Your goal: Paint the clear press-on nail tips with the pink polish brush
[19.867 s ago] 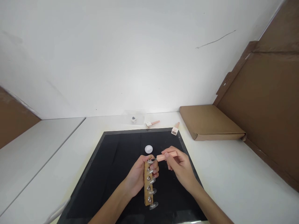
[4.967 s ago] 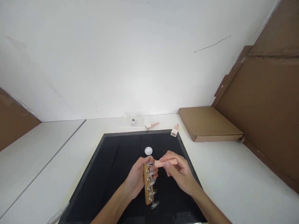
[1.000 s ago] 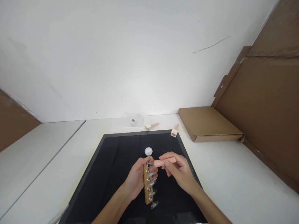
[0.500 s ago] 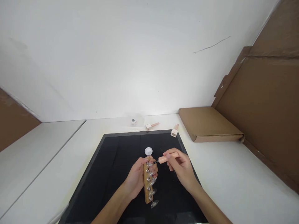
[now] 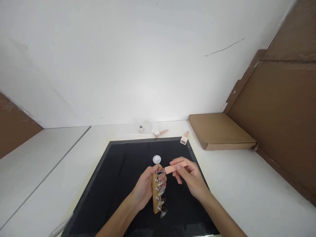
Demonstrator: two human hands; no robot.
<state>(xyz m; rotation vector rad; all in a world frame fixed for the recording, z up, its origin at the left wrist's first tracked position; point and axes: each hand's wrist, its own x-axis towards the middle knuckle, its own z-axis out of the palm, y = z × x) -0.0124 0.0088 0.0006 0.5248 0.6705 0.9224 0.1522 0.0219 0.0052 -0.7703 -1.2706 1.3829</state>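
My left hand [image 5: 145,186] is closed around a narrow wooden bar [image 5: 155,194], upper end near its thumb. Along the bar a row of clear false nail tips [image 5: 161,192] stands out to the right on small silvery ball-like mounts. Pinched in my right hand [image 5: 191,176] is a nail polish brush [image 5: 170,169] with a peach handle. Its dark bristle end meets the top nail tip, beside my left fingers; exact contact is too small to tell. Just beyond my left hand sits a small round white dish [image 5: 156,159].
Under my hands lies a black mat [image 5: 118,184] on a white table [image 5: 247,184]. Behind it are two white, peach-handled pieces [image 5: 157,133] [image 5: 183,141] and a clear tray [image 5: 148,128] with a small item. A flat cardboard box [image 5: 222,130] lies at right, beside a cardboard wall [image 5: 278,115].
My right hand has shifted the brush slightly left, bringing its tip further over the top nail tip. The left hand and bar have barely moved.
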